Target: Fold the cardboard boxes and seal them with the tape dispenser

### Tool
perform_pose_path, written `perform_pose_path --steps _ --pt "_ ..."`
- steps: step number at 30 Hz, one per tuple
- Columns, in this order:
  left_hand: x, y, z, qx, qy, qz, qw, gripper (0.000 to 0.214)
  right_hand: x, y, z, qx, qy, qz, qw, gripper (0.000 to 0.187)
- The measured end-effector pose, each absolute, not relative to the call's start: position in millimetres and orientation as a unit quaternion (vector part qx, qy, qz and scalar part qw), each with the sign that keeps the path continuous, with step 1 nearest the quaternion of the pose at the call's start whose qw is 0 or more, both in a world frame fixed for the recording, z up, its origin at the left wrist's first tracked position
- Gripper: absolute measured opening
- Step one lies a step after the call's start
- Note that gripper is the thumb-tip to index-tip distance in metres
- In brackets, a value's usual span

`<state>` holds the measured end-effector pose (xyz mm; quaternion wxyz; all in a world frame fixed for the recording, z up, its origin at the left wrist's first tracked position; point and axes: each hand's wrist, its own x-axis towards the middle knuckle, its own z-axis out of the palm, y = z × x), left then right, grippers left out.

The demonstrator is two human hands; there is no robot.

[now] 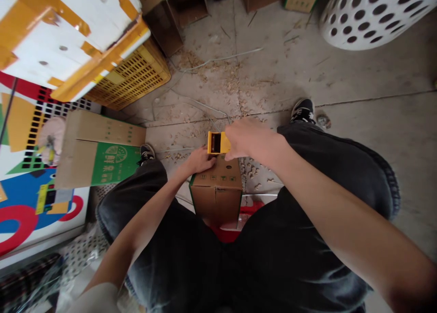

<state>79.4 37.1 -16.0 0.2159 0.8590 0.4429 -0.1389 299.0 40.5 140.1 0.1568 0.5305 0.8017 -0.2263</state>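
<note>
The left hand (200, 161) lies open and palm-down on the far top edge of a brown cardboard box (216, 192) with green trim, which sits between the person's knees in the lower middle of the frame. The right hand (251, 141) is closed around the right end of a yellow tape dispenser (217, 142), and the dispenser sits just above the box's far top edge, right beside the left hand. A red object (235, 226) shows below the box, between the legs of the person's dark jeans (341, 167). Black-and-white sneakers (302, 111) rest on a concrete floor (358, 76) scattered with wood shavings (228, 83). To the left lies a flattened carton (99, 149) printed in green, on a colourful printed board (34, 190). A yellow plastic crate (131, 76) sits under a white board with yellow bracing (68, 35) at the upper left, and a white perforated basket (375, 12) stands at the upper right.
</note>
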Motion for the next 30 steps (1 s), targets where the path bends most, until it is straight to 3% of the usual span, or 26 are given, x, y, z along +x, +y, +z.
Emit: perform_pose_path --steps 17,30 --pt "81.2 33.3 -19.2 0.822 0.536 -0.104 0.160 0.030 297.6 38.7 145.8 0.536 0.796 -0.233 0.154 0.056" --pt "84.7 30.3 -13.0 0.854 0.483 -0.106 0.164 0.029 297.5 38.1 143.6 0.532 0.803 -0.217 0.156 0.055"
